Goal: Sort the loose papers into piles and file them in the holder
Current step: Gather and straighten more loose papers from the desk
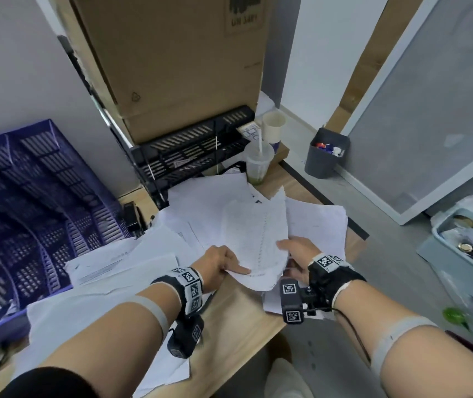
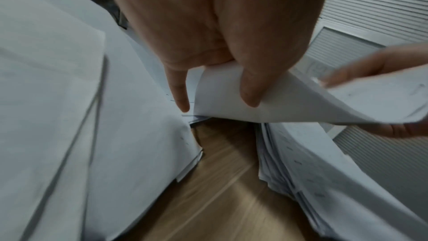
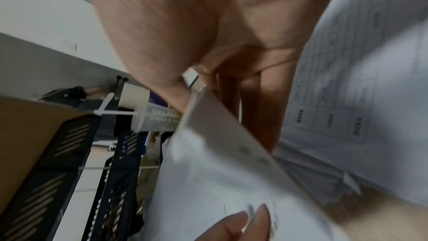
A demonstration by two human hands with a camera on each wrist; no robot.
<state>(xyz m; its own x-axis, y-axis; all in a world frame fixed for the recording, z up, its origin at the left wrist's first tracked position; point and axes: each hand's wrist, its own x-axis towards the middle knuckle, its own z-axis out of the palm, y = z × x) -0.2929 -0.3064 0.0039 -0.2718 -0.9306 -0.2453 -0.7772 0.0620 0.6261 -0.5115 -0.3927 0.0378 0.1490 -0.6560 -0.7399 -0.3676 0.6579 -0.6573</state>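
Papers [image 1: 149, 254] lie scattered in overlapping layers across the wooden bench [image 1: 238, 314], with a thicker stack [image 1: 318, 222] at the right edge. Behind them stands the black slotted holder [image 1: 192, 150], against a tall cardboard box [image 1: 172, 58]; a blue crate [image 1: 31, 202] sits to the left, a lidded plastic cup [image 1: 258, 165] with a straw just right of the holder. A small sheaf [image 1: 258, 242] is raised above the bench between both hands. The left hand [image 1: 218, 265] pinches its near edge, thumb on top and fingers curled beneath. The right hand [image 1: 298, 251] has closed its grip on the opposite side, thumb over the top sheet, fingers under. Judged step: gathering one pile for sorting. To do it well, the sheaf should be kept bowed no further than now, tapped square on bare bench, and lifted clear of loose sheets beneath so none drag along. The cup near the holder is a spill risk
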